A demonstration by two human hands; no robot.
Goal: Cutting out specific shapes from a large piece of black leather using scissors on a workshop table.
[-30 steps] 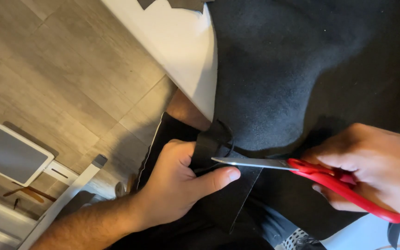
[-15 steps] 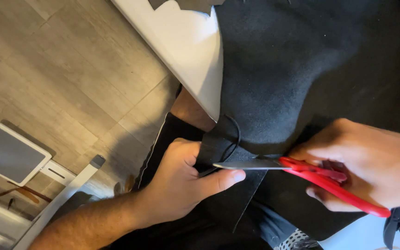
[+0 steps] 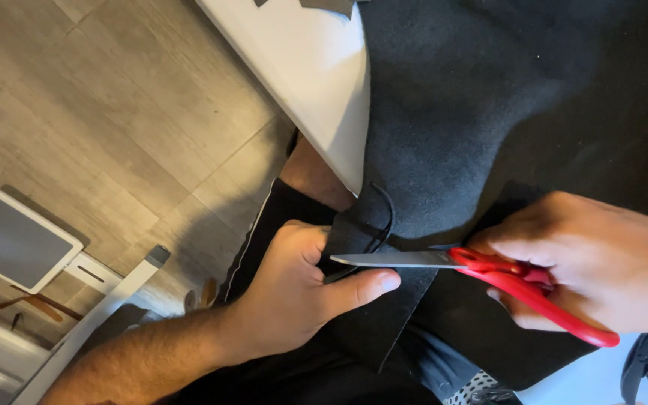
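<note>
The black felt (image 3: 489,97) hangs over the edge of the white table (image 3: 301,67) and spills down onto the person's lap. Everything here sits around that sheet of felt.

At its lower edge, the left hand (image 3: 294,300) pinches a flap of the felt between thumb and curled fingers, the thumb stretched out flat along the cloth just under the blades. The grip is closed tight on the fabric, holding it taut.

To the right of that flap, the right hand (image 3: 594,262) is wrapped around the red handles of the scissors (image 3: 481,270), fingers closed firmly through the loops. The steel blades point left across the felt toward the left hand, lying nearly together, their tip just above the left thumb and touching the pinched flap. A thin curl of felt stands up right above the blades.

Beyond the felt, to the left of the table's edge, lies a grey wooden floor (image 3: 99,112), and on it a white-framed grey panel (image 3: 13,240).
</note>
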